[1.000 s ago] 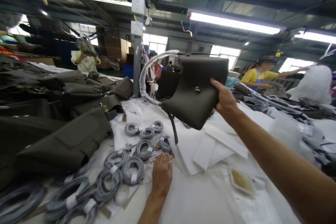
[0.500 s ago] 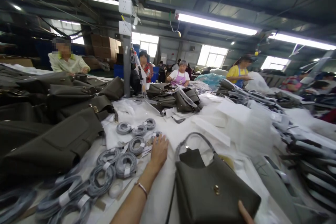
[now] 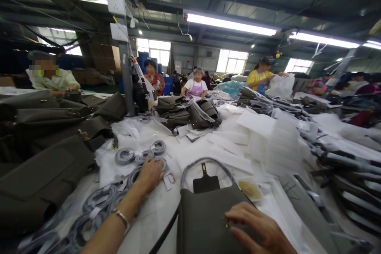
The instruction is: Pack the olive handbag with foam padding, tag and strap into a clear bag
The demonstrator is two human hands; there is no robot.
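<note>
A dark olive handbag (image 3: pixel 202 222) with a foam-wrapped handle lies flat on the white-covered table (image 3: pixel 208 151) just in front of me. My right hand (image 3: pixel 256 228) rests on its front, fingers spread near the small gold clasp. My left hand (image 3: pixel 150 174) reaches forward and lies palm-down on a cluster of grey coiled straps (image 3: pixel 131 156), fingers curled over one coil. A bracelet shows on my left wrist.
Stacks of dark olive handbags (image 3: pixel 50 143) fill the left side. White foam sheets (image 3: pixel 262 135) and more bags (image 3: pixel 187 113) lie beyond. A small tray (image 3: pixel 250 188) sits right of the bag. A grey post (image 3: pixel 126 63) stands behind. Several people work at the far side.
My right hand brought the handbag down from the air and laid it flat on the table. My left hand slid left onto the grey coils. The view shifted right.
</note>
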